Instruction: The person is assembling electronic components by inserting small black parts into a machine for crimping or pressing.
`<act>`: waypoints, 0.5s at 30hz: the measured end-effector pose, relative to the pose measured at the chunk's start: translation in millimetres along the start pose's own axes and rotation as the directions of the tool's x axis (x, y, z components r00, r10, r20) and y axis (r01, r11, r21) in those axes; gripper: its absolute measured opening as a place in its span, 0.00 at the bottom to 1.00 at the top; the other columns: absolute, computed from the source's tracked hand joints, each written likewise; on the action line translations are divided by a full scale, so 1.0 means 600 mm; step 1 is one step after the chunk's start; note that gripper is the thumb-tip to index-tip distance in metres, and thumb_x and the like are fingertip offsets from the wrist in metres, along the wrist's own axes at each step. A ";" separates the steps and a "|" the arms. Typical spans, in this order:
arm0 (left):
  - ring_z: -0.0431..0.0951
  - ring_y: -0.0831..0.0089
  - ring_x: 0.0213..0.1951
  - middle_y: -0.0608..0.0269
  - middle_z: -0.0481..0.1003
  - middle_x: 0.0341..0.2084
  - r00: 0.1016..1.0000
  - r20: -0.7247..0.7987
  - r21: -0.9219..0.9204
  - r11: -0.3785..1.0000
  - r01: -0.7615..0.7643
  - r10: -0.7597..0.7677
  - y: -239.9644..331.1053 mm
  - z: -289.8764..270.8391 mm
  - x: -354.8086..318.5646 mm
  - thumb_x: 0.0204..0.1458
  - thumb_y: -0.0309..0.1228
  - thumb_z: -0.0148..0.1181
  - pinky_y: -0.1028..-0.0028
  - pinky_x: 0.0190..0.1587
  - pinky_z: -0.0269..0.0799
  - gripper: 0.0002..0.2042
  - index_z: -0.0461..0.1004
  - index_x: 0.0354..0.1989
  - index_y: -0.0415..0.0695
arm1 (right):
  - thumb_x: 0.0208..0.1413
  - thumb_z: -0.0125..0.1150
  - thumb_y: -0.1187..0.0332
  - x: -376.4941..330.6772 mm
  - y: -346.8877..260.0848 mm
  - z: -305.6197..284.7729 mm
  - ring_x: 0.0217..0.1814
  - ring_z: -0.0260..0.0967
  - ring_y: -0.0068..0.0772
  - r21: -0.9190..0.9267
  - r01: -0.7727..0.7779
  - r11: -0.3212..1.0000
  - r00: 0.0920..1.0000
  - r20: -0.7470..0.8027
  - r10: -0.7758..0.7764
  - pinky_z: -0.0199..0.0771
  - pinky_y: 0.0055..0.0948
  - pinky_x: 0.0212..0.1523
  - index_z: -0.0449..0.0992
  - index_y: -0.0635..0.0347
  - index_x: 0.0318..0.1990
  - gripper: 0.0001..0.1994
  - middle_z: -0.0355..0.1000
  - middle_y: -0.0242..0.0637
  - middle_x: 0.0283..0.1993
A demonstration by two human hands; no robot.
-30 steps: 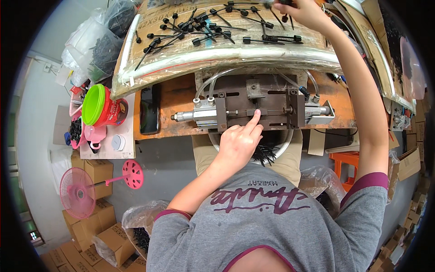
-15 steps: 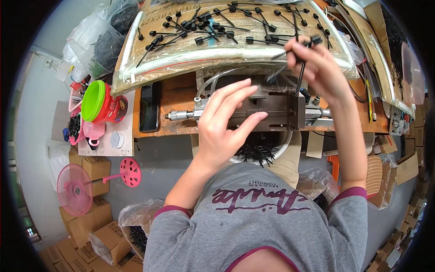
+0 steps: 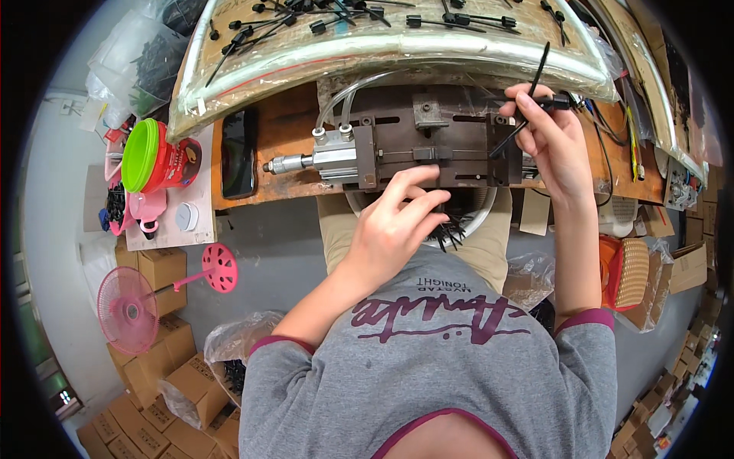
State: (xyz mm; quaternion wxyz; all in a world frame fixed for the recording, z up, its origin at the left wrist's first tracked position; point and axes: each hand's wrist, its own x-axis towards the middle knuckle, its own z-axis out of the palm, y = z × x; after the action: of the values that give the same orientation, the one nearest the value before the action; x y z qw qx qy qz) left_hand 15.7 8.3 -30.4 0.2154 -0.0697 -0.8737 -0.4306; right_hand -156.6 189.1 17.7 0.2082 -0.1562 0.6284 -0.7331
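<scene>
The left hand [image 3: 394,229] hovers at the front of a dark brown metal clamping fixture [image 3: 470,157], its fingers loosely curved and parted, empty as far as they show. The index fingertip lies at the fixture's front edge, just below a small black block [image 3: 425,154] seated near the middle; whether the two touch, I cannot tell.

The right hand [image 3: 554,138] is raised over the fixture's right end, thumb and fingers closed on slim black block-headed pieces [image 3: 561,101]. One long stem slants across the fingers, its upper end pointing away from the person and its lower end over the fixture; a block head juts out to the right.

A silver metal cylinder [image 3: 336,162] with clear bent tubes [image 3: 336,103] is attached at the fixture's left end. Behind, more black stemmed pieces [image 3: 451,21] lie scattered on a plastic-wrapped cardboard panel [image 3: 382,57]. On the orange-brown wooden bench [image 3: 287,138], a black flat phone [image 3: 239,153] lies left of the cylinder, and beyond it stands a red plastic tub with a bright green rim [image 3: 143,157].
</scene>
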 end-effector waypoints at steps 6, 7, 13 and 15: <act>0.81 0.70 0.32 0.53 0.78 0.52 0.987 0.021 0.416 0.897 -0.152 0.158 -0.043 0.043 -0.012 0.43 0.27 0.71 0.73 0.37 0.78 0.14 0.81 0.39 0.39 | 0.63 0.61 0.64 -0.054 0.009 0.016 0.19 0.61 0.12 -0.133 -0.073 0.988 0.997 -0.039 0.068 0.57 0.13 0.21 0.79 0.64 0.45 0.12 0.78 0.35 0.34; 0.81 0.70 0.31 0.54 0.78 0.51 0.986 0.027 0.446 0.880 -0.161 0.167 -0.042 0.045 -0.010 0.42 0.28 0.72 0.73 0.36 0.77 0.14 0.81 0.38 0.39 | 0.63 0.62 0.65 -0.062 0.009 0.022 0.18 0.61 0.12 -0.148 -0.107 0.983 0.994 -0.044 0.101 0.57 0.13 0.20 0.78 0.65 0.44 0.11 0.78 0.36 0.33; 0.80 0.71 0.28 0.55 0.80 0.49 0.977 0.074 0.528 0.823 -0.210 0.202 -0.037 0.038 0.010 0.40 0.30 0.72 0.74 0.31 0.72 0.14 0.81 0.37 0.41 | 0.59 0.67 0.68 -0.090 0.018 0.039 0.17 0.62 0.11 -0.316 -0.063 0.947 0.997 -0.067 0.045 0.56 0.13 0.18 0.80 0.63 0.39 0.08 0.78 0.33 0.31; 0.80 0.71 0.27 0.55 0.80 0.49 0.977 0.093 0.527 0.823 -0.213 0.193 -0.038 0.036 0.012 0.40 0.30 0.72 0.73 0.31 0.73 0.14 0.81 0.37 0.41 | 0.56 0.69 0.71 -0.097 0.014 0.043 0.22 0.68 0.14 -0.487 0.032 0.873 0.994 -0.079 -0.081 0.62 0.15 0.21 0.81 0.64 0.39 0.07 0.78 0.32 0.31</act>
State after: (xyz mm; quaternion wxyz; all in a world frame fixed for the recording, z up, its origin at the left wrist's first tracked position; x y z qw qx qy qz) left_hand -4.7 10.6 -55.4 0.2555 -0.1071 -0.9500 -0.1442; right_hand -92.8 195.3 15.3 0.1102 -0.1860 0.7965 -0.5646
